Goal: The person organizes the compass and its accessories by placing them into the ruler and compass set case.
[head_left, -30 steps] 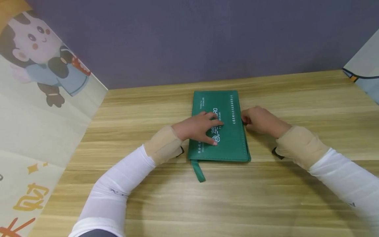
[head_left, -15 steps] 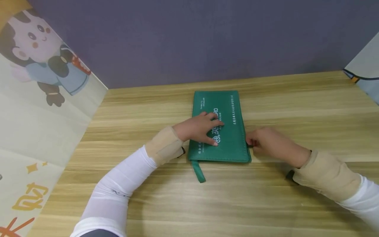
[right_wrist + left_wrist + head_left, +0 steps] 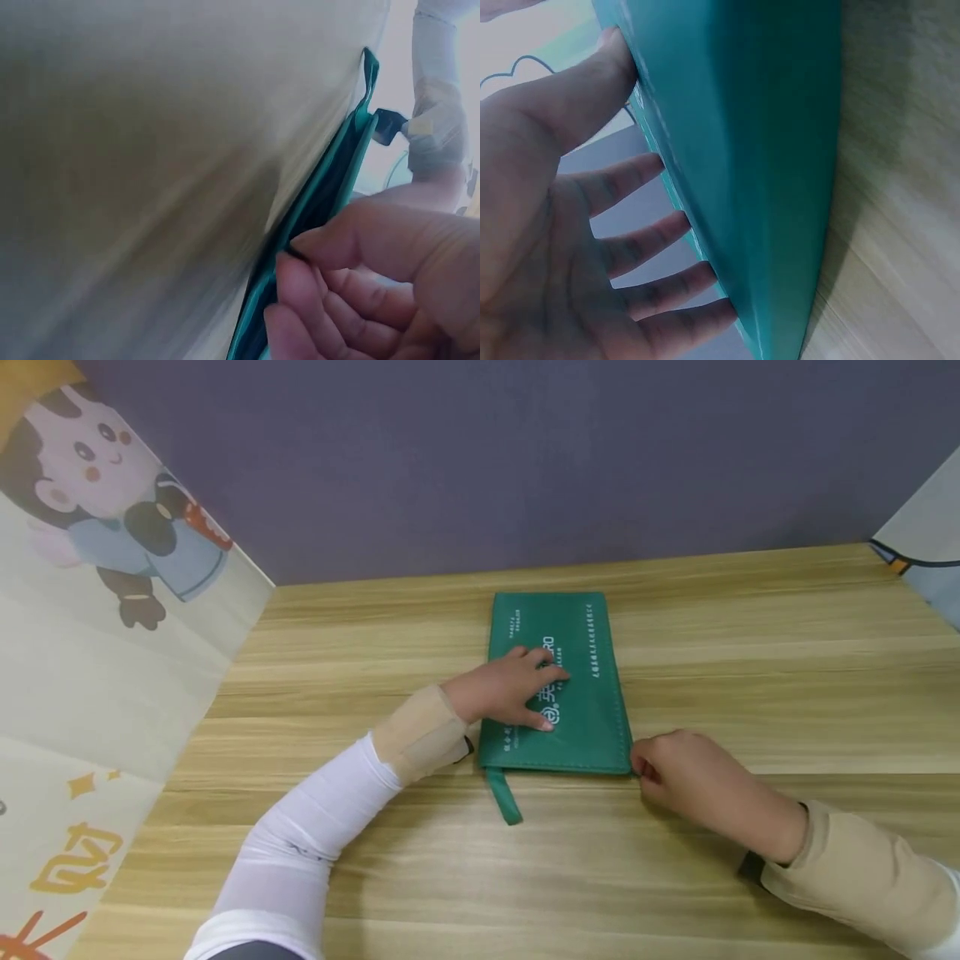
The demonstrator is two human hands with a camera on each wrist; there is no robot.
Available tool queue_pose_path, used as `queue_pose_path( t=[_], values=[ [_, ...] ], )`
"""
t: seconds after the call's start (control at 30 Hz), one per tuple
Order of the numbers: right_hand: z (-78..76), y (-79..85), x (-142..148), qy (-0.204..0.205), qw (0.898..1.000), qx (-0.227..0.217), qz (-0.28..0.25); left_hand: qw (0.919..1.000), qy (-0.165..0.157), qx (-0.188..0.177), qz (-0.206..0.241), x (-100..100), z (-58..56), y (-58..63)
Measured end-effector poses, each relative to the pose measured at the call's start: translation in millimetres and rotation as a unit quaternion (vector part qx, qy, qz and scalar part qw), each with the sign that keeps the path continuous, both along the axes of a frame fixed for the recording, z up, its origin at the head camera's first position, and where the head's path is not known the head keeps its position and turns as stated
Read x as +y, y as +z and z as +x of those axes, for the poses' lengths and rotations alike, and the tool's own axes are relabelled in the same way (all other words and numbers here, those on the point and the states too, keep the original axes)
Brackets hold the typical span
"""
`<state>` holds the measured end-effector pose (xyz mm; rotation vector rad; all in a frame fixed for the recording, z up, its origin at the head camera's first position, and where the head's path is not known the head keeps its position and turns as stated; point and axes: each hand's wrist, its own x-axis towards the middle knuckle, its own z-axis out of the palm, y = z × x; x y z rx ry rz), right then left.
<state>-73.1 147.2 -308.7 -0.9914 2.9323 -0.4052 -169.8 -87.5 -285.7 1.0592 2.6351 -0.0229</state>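
A flat green zip pouch (image 3: pixel 581 722) with white print lies on the wooden table, its short strap (image 3: pixel 505 795) sticking out at the near left corner. My left hand (image 3: pixel 506 687) rests on its top with the fingers spread. In the left wrist view those fingertips press along the green surface. At the near right corner, my right hand (image 3: pixel 690 777) pinches a small dark zipper pull (image 3: pixel 295 253) between thumb and index finger. The right wrist view shows the pouch's dark side (image 3: pixel 330 176) running away from that pinch toward the strap; most of the pull is covered by the fingertips.
Behind the wooden table (image 3: pixel 480 885) rises a dark grey-purple partition (image 3: pixel 525 468). A pale panel with a cartoon figure (image 3: pixel 112 502) stands on the left. A black cable (image 3: pixel 930 562) shows at the far right corner.
My right hand has slid along the pouch's right edge, from near its middle toward me to the near corner. The left hand and the pouch have stayed almost still.
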Motion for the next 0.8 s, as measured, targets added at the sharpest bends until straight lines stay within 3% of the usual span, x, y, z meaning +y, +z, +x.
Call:
queue_pose_path(
  t=[0.17,0.4,0.8],
  values=[
    [10.8,-4.6,-7.2,-0.007,1.0,0.024,0.009,1.0,0.002,0.001,0.0,0.7,2.0,0.3],
    [17.8,-5.1,-30.3,0.017,0.999,0.047,0.015,1.0,0.005,-0.002,0.002,0.8,2.9,1.3],
    [5.8,4.3,-88.9,0.08,0.997,-0.016,0.004,0.9998,0.008,0.003,0.018,0.5,3.2,-1.1]
  ],
)
